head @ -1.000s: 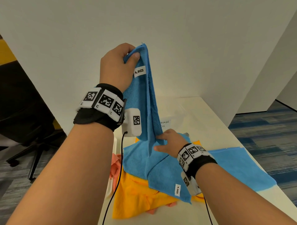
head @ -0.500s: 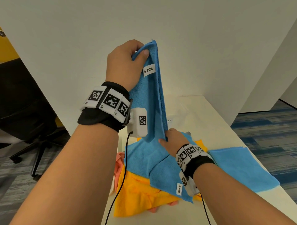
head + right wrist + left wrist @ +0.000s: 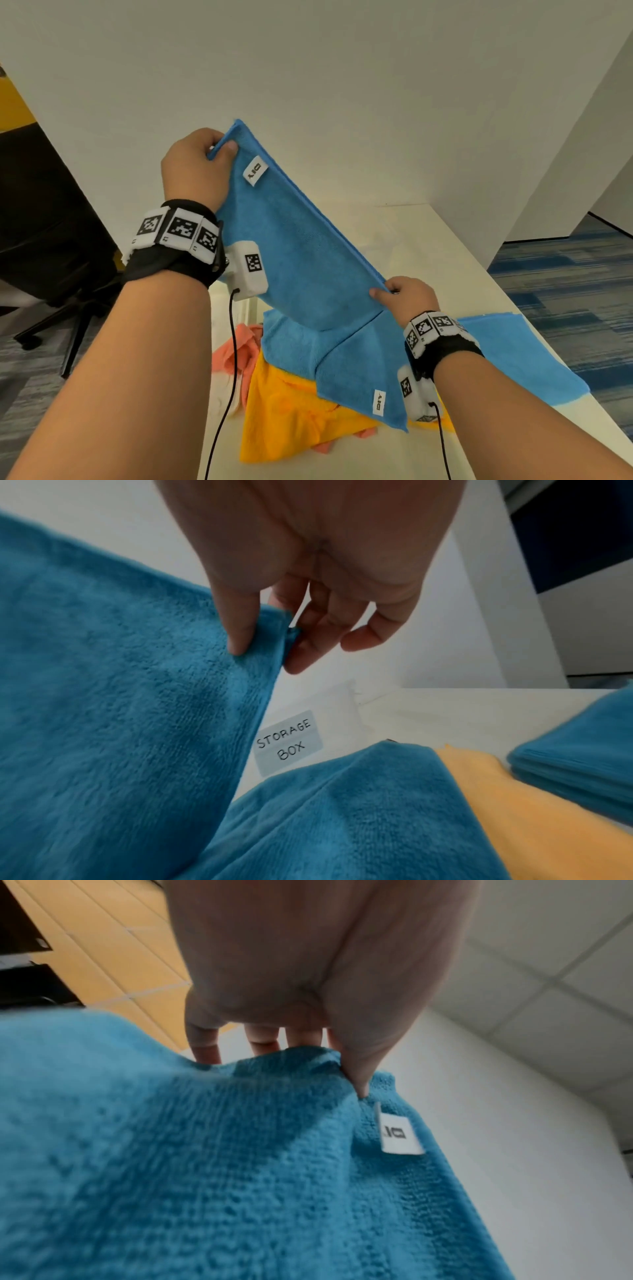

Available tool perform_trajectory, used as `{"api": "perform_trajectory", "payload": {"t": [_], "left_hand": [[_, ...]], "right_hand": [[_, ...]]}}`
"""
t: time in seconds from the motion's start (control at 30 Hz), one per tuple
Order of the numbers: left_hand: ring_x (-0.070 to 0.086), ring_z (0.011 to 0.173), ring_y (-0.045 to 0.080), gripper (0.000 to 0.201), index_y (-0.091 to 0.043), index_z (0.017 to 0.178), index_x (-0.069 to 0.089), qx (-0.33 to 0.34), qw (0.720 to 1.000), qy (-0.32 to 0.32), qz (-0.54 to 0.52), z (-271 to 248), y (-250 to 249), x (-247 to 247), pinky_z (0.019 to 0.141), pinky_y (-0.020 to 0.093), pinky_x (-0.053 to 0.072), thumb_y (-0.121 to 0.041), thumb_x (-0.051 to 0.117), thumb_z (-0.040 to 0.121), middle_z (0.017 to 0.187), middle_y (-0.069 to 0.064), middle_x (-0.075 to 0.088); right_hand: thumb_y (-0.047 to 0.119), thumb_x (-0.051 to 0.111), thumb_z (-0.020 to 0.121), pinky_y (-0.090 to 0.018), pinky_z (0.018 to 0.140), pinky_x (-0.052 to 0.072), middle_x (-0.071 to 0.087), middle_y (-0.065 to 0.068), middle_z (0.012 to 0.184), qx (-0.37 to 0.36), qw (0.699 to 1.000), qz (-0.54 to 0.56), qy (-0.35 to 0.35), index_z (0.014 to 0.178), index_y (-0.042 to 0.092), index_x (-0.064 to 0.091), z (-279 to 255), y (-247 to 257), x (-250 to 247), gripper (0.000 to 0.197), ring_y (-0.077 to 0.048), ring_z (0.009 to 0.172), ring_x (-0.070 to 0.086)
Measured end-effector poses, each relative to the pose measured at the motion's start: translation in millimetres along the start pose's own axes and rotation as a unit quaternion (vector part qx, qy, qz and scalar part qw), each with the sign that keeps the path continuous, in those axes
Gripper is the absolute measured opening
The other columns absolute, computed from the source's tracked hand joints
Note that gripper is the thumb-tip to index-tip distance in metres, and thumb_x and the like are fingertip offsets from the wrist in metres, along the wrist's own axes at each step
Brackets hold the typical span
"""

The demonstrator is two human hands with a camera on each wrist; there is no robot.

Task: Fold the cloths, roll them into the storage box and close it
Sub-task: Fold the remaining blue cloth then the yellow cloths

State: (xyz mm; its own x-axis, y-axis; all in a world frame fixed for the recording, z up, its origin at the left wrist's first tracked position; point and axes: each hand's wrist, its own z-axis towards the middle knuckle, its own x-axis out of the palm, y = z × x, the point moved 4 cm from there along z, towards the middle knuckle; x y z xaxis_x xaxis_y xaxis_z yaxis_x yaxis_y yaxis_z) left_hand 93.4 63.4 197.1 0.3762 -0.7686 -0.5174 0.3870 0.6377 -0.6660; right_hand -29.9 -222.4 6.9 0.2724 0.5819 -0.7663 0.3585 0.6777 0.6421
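A blue cloth (image 3: 301, 253) with a white tag hangs stretched in the air between both hands. My left hand (image 3: 195, 168) pinches its upper corner, seen close as the cloth (image 3: 240, 1150) in the left wrist view. My right hand (image 3: 404, 294) pinches the lower corner between thumb and fingers (image 3: 240, 631). Below lies another blue cloth (image 3: 342, 363) on an orange cloth (image 3: 291, 414). A clear box labelled STORAGE BOX (image 3: 291, 739) stands behind the pile, mostly hidden in the head view.
A folded blue cloth (image 3: 513, 356) lies flat on the white table (image 3: 445, 246) to the right. A pink cloth (image 3: 236, 346) lies at the pile's left. An office chair (image 3: 51, 274) stands left of the table. White walls close the far side.
The cloth hung in a narrow vertical strip from my raised left hand. Now my right hand has pulled its lower corner out to the right, and the left hand has come lower, spreading the cloth.
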Motion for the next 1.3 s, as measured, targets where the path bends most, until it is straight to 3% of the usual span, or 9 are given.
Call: {"api": "perform_trajectory", "payload": {"t": [0.07, 0.17, 0.3, 0.47, 0.63, 0.73, 1.03, 1.13, 1.3], "left_hand": [[0.049, 0.078, 0.017, 0.023, -0.015, 0.101, 0.065, -0.03, 0.999, 0.004, 0.011, -2.7, 16.6, 1.1, 0.068, 0.028, 0.034, -0.029, 0.048, 0.095, 0.082, -0.002, 0.055], [0.05, 0.08, 0.019, 0.026, -0.013, 0.104, 0.066, -0.066, 0.998, 0.01, 0.017, -8.5, 37.8, 6.2, 0.07, 0.031, 0.037, -0.03, 0.048, 0.095, 0.085, 0.001, 0.056], [0.05, 0.081, 0.022, 0.027, -0.012, 0.105, 0.066, -0.101, 0.994, 0.016, 0.026, -17.6, 55.5, 13.5, 0.071, 0.032, 0.038, -0.03, 0.048, 0.096, 0.091, 0.008, 0.061], [0.05, 0.082, 0.022, 0.028, -0.012, 0.108, 0.066, -0.134, 0.99, 0.018, 0.029, -25.4, 68.2, 19.5, 0.071, 0.032, 0.038, -0.03, 0.048, 0.096, 0.098, 0.011, 0.064], [0.051, 0.082, 0.023, 0.028, -0.012, 0.108, 0.066, -0.156, 0.987, 0.023, 0.024, -30.2, 75.2, 23.3, 0.071, 0.032, 0.039, -0.03, 0.048, 0.096, 0.096, 0.008, 0.063], [0.052, 0.082, 0.024, 0.028, -0.013, 0.109, 0.066, -0.163, 0.986, 0.023, 0.025, -32.5, 77.4, 23.8, 0.072, 0.033, 0.04, -0.031, 0.048, 0.096, 0.097, 0.009, 0.064], [0.053, 0.081, 0.024, 0.028, -0.013, 0.106, 0.066, -0.174, 0.984, 0.028, 0.02, -37.3, 79.2, 27.9, 0.07, 0.033, 0.04, -0.032, 0.048, 0.096, 0.091, 0.005, 0.06], [0.053, 0.082, 0.023, 0.028, -0.012, 0.104, 0.066, -0.176, 0.984, 0.034, 0.016, -40.6, 77.7, 30.9, 0.071, 0.034, 0.04, -0.032, 0.048, 0.096, 0.09, 0.004, 0.059], [0.053, 0.08, 0.024, 0.026, -0.011, 0.101, 0.065, -0.184, 0.982, 0.048, 0.013, -48.6, 72.8, 41.8, 0.07, 0.034, 0.04, -0.031, 0.049, 0.097, 0.089, 0.006, 0.06]], "right_hand": [[0.037, 0.069, 0.084, -0.026, 0.049, 0.027, 0.042, 0.003, 0.055, 0.029, 0.998, 0.037, -0.039, 0.057, 0.018, 0.047, 0.8, -9.9, -7.3, 0.039, -0.013, 0.053, 0.04], [0.035, 0.067, 0.085, -0.026, 0.052, 0.036, 0.057, -0.001, 0.067, 0.059, 0.993, 0.081, -0.069, 0.079, 0.011, 0.067, 2.2, -19.5, -15.0, 0.026, -0.017, 0.061, 0.05], [0.027, 0.056, 0.093, -0.027, 0.055, 0.034, 0.055, 0.0, 0.067, 0.063, 0.986, 0.111, -0.106, 0.094, 0.008, 0.07, 3.6, -23.4, -24.5, 0.024, -0.016, 0.062, 0.048], [0.02, 0.046, 0.099, -0.027, 0.069, 0.034, 0.058, -0.005, 0.083, 0.053, 0.984, 0.11, -0.133, 0.103, 0.006, 0.067, 3.6, -20.8, -36.4, 0.026, -0.023, 0.079, 0.05], [0.026, 0.06, 0.092, -0.022, 0.074, 0.036, 0.063, 0.006, 0.085, 0.071, 0.962, 0.173, -0.199, 0.101, 0.016, 0.073, 2.0, -21.6, -51.4, 0.019, -0.016, 0.084, 0.058], [0.027, 0.065, 0.089, -0.02, 0.07, 0.038, 0.063, 0.009, 0.083, 0.073, 0.95, 0.202, -0.227, 0.097, 0.017, 0.072, 3.2, -20.0, -59.0, 0.015, -0.01, 0.079, 0.056], [0.026, 0.074, 0.081, -0.024, 0.072, 0.046, 0.061, 0.006, 0.08, 0.067, 0.911, 0.274, -0.301, 0.09, 0.017, 0.059, 5.2, -15.7, -78.5, 0.02, -0.012, 0.077, 0.056], [0.027, 0.073, 0.083, -0.018, 0.071, 0.043, 0.062, 0.008, 0.081, 0.07, 0.912, 0.295, -0.278, 0.101, 0.02, 0.066, 8.7, -17.4, -84.7, 0.021, -0.009, 0.077, 0.057], [0.025, 0.069, 0.086, -0.004, 0.058, 0.036, 0.068, 0.003, 0.083, 0.065, 0.915, 0.308, -0.253, 0.1, 0.016, 0.072, 12.3, -23.8, -99.1, 0.016, 0.005, 0.069, 0.056]]}}
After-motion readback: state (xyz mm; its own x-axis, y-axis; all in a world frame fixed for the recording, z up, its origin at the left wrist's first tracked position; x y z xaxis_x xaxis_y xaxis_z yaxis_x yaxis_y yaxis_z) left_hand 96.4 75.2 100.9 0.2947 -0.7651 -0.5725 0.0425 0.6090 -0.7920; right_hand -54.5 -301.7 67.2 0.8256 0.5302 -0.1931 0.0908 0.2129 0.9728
